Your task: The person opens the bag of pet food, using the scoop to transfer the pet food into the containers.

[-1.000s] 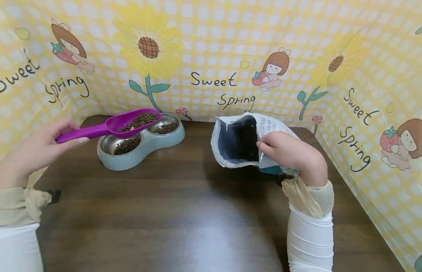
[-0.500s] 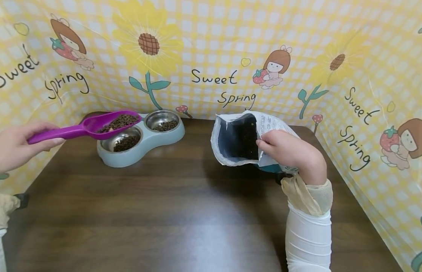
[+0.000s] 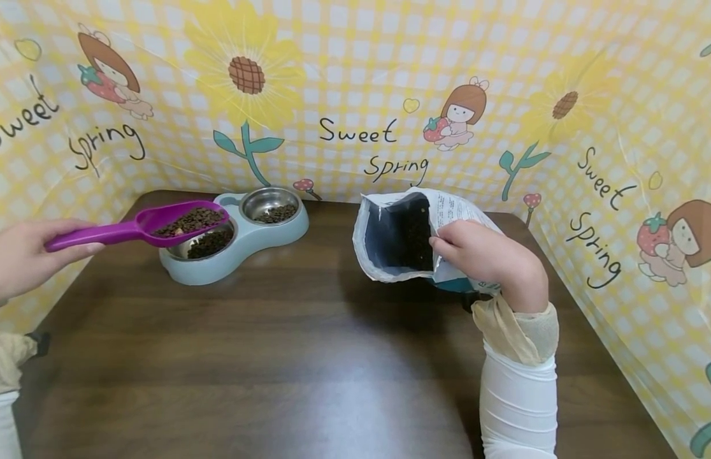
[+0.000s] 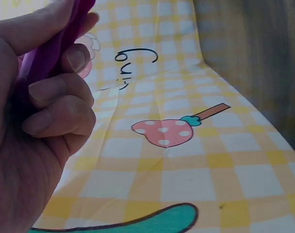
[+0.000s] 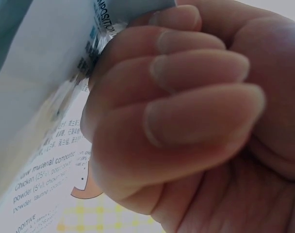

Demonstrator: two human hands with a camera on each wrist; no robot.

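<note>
My left hand (image 3: 28, 258) grips the handle of a purple scoop (image 3: 117, 233), its fingers curled round the handle (image 4: 45, 58) in the left wrist view. Brown kibble (image 3: 190, 222) fills the scoop's bowl, which hangs over the left steel bowl of a pale blue double pet feeder (image 3: 203, 272). Both steel bowls hold some kibble; the right one (image 3: 272, 205) is in plain sight, the left partly hidden by the scoop. My right hand (image 3: 490, 258) pinches the edge of an open pet food bag (image 3: 364, 239), tilted with its dark mouth facing left. Printed text (image 5: 40, 184) shows on the bag in the right wrist view.
A dark brown wooden table (image 3: 275, 357) spreads under everything. Yellow checked cloth (image 3: 355, 83) printed with flowers and figures walls in the back and both sides, close behind the feeder and the bag.
My left hand has drawn the loaded scoop leftward, from above the gap between the two bowls to above the left one, then slightly lower. The right hand and bag stay nearly still.
</note>
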